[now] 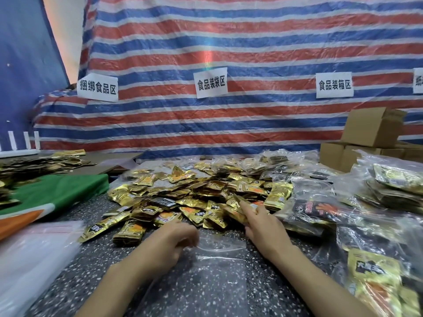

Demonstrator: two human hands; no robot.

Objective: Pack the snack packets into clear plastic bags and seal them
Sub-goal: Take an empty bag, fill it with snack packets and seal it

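Observation:
A heap of gold snack packets lies on the speckled dark table in front of me. A clear plastic zip bag lies flat between my forearms, its mouth toward the heap. My left hand is blurred, with curled fingers at the bag's open edge; whether it pinches the plastic is unclear. My right hand reaches into the near edge of the heap, its fingers on a few gold packets there.
Filled clear bags of packets pile up at the right. A stack of empty clear bags lies at the left, beside a green and orange cloth. Cardboard boxes stand at the back right. A striped tarp with paper signs hangs behind.

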